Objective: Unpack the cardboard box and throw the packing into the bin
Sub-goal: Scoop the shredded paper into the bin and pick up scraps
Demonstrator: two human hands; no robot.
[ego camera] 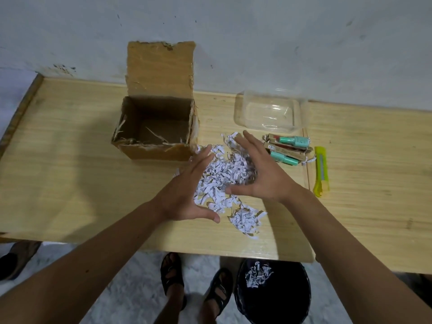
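Note:
An open cardboard box (154, 127) stands at the back of the wooden table (58, 160), its lid flap upright and only a few straw-like scraps inside. A heap of white shredded paper (224, 176) lies in front of it to the right. My left hand (187, 192) and my right hand (259, 169) flank the heap, fingers spread, palms facing each other, cupping its sides. A smaller clump of shreds (246, 218) lies nearer the table edge. A black bin (273, 293) sits on the floor below, with some shreds in it.
Right of the heap lie small teal bottles and brown cartons (287, 148), a yellow utility knife (321, 171) and a clear plastic container (268, 113). My sandalled feet (194, 286) stand beside the bin. Another person's foot (16, 258) shows at the left.

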